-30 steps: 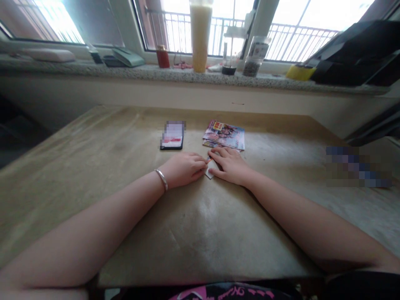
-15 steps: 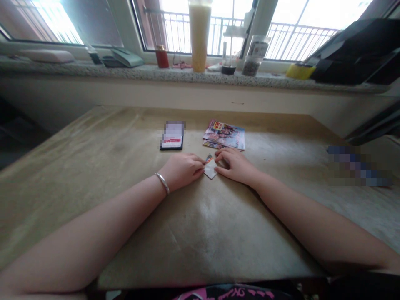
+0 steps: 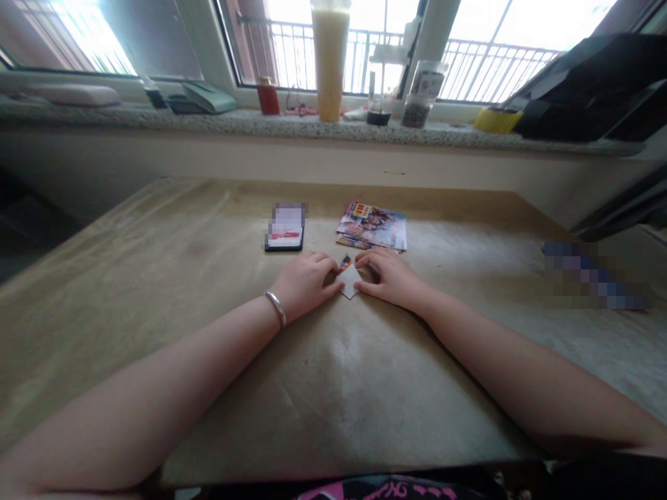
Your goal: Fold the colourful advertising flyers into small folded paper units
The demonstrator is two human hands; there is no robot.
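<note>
A small folded piece of paper (image 3: 349,280), white with a coloured tip, lies on the tan table (image 3: 208,278) between my two hands. My left hand (image 3: 305,281), with a silver bracelet at the wrist, pinches the paper's left edge with curled fingers. My right hand (image 3: 390,275) pinches its right edge, thumb and forefinger closed on it. Just beyond my hands lies a small stack of colourful printed sheets (image 3: 372,226).
A dark phone (image 3: 285,229) lies left of the stack. The stone window sill (image 3: 313,125) behind holds a tall yellowish cup (image 3: 330,59), a red can (image 3: 269,97), jars and a black bag (image 3: 588,90). A blurred item (image 3: 594,281) rests at the table's right.
My right hand has lifted off the paper and drawn back to its right edge, uncovering the white folded piece. Both hands now pinch it from the sides.
</note>
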